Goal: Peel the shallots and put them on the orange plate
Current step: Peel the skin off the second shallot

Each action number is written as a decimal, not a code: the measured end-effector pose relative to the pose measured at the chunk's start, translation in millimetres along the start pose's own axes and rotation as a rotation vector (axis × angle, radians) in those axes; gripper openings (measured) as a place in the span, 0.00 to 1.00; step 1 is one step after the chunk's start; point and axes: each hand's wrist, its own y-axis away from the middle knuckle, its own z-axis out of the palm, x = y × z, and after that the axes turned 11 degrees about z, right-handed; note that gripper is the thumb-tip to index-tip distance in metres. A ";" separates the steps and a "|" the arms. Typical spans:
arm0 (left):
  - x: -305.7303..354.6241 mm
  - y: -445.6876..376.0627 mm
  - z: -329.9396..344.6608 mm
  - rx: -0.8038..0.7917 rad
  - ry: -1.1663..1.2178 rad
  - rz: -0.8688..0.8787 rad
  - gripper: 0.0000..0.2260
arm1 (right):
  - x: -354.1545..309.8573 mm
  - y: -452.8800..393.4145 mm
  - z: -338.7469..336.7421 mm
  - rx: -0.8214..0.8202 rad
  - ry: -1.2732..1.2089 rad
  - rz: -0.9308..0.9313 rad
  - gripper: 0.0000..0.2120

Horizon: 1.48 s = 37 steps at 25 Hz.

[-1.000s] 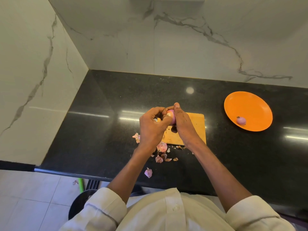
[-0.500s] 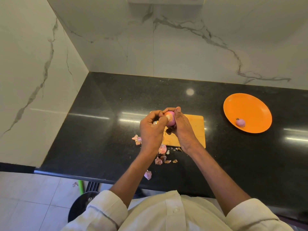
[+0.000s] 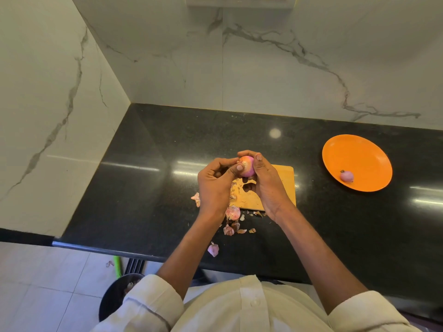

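Both hands grip one shallot (image 3: 248,166), held up over the far left part of the wooden cutting board (image 3: 282,180). Right hand (image 3: 266,183) cups it from the right w/ fingers curled over the top & thumb tucked below; left hand (image 3: 215,183) comes in from the left, thumb pressed on the papery skin at the shallot's left side, other fingers curled — can't tell if they touch it. Both forearms run up from the rolled white sleeves (image 3: 153,305), wrists angled inward toward each other. Peels (image 3: 231,220) lie scattered on the black countertop (image 3: 148,188) just near the board's close edge. One peeled shallot (image 3: 346,176) sits on the orange plate (image 3: 359,154) — well apart, to the right.
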 end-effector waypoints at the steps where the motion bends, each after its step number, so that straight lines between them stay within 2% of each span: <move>1: 0.8 0.2 0.3 0.016 0.016 -0.009 0.07 | -0.4 0.8 -0.3 -0.004 -0.003 0.000 0.18; 7: 2.3 2.4 0.8 0.015 -0.069 0.015 0.05 | -2.4 2.9 0.3 -0.020 -0.008 -0.004 0.17; 13: -1.7 0.5 0.3 0.063 -0.079 -0.039 0.06 | 0.8 1.8 -2.7 -0.033 -0.131 0.051 0.15; 17: -2.1 -1.0 -1.2 0.079 -0.185 0.037 0.04 | -0.2 -0.1 -1.8 0.020 -0.189 0.114 0.17; 20: -1.8 0.2 0.2 0.088 -0.280 0.087 0.02 | -1.1 -1.1 -1.1 0.043 -0.124 0.058 0.16; 22: -3.4 -1.0 1.9 0.119 -0.209 0.019 0.01 | -1.7 -1.6 -0.7 0.036 -0.161 0.071 0.15; 24: -2.7 -3.8 1.2 0.195 -0.058 -0.106 0.02 | -2.9 -0.1 -0.7 -0.019 -0.309 0.135 0.15; 26: -2.2 -6.6 -1.8 0.233 0.042 -0.184 0.02 | -5.1 1.7 -2.0 -0.041 -0.436 0.190 0.19; 28: -2.7 -6.4 -4.9 0.212 0.037 -0.201 0.03 | -5.9 2.4 -2.5 -0.029 -0.463 0.212 0.23; 34: -9.8 -2.0 -18.2 0.075 -0.172 -0.065 0.08 | -3.0 -0.7 1.4 -0.004 -0.341 0.228 0.17; 37: -11.0 1.5 -23.3 0.022 -0.339 -0.013 0.08 | 0.8 -1.1 8.4 -0.019 -0.401 0.262 0.23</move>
